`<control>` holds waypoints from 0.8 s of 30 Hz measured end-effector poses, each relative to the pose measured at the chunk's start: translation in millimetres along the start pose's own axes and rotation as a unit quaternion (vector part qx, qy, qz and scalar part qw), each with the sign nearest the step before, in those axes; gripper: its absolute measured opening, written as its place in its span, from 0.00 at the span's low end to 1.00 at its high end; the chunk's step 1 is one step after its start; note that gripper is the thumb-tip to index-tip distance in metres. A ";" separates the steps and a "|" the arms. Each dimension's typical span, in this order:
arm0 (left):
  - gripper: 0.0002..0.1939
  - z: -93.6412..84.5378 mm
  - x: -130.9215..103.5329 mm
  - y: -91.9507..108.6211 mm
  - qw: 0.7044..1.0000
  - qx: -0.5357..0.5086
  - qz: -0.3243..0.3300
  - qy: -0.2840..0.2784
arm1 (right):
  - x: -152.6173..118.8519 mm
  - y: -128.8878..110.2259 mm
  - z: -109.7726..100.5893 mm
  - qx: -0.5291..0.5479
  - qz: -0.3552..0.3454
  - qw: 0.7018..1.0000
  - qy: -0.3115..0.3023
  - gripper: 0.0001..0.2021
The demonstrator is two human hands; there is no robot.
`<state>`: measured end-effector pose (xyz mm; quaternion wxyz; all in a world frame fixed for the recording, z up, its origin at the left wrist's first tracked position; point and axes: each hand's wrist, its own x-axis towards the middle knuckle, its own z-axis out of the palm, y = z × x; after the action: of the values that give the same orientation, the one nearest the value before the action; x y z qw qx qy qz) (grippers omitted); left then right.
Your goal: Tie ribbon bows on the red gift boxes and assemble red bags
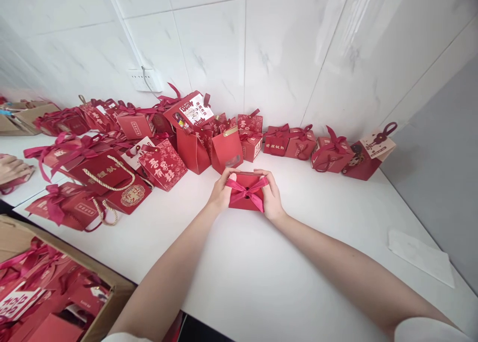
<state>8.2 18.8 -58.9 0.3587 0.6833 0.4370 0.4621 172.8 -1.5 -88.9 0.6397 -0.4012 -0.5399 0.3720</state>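
Note:
A small red gift box (236,202) with a pink ribbon bow (247,193) on top is held between both hands over the white table (239,272). My left hand (221,190) grips its left side, the thumb near the bow's left loop. On the right side my right hand (273,195) holds it the same way, with the thumb by the right loop. Just behind the held box stands a plain red box (227,150) with a small window low on its front.
Many red gift boxes (162,165) line the wall side of the table, some with rope handles. A cardboard carton (119,297) of red boxes is at the lower left. White paper (421,257) lies at the right. Another person's hand (13,170) is at the far left.

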 end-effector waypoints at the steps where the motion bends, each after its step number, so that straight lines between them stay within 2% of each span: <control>1: 0.22 0.0 -0.3 0.5 1.000 0.002 0.003 0.002 | -0.3 -1.3 0.5 0.000 -0.001 1.000 0.002 0.15; 11: 0.21 1.2 -3.4 5.2 0.998 -0.032 -0.055 0.004 | -1.9 -11.6 5.7 0.032 0.075 0.996 0.026 0.15; 18: 0.20 1.7 -3.7 4.4 0.999 -0.032 -0.042 0.005 | -3.7 -13.9 5.2 0.022 0.059 0.998 0.028 0.16; 24: 0.22 2.9 -2.0 1.8 0.996 -0.061 -0.069 0.005 | -2.3 -11.7 5.3 0.025 0.067 0.997 0.022 0.17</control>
<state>11.1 16.1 -58.8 0.4280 0.6262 0.4559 0.4658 167.8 -7.6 -78.5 0.6344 -0.4290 -0.4882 0.4186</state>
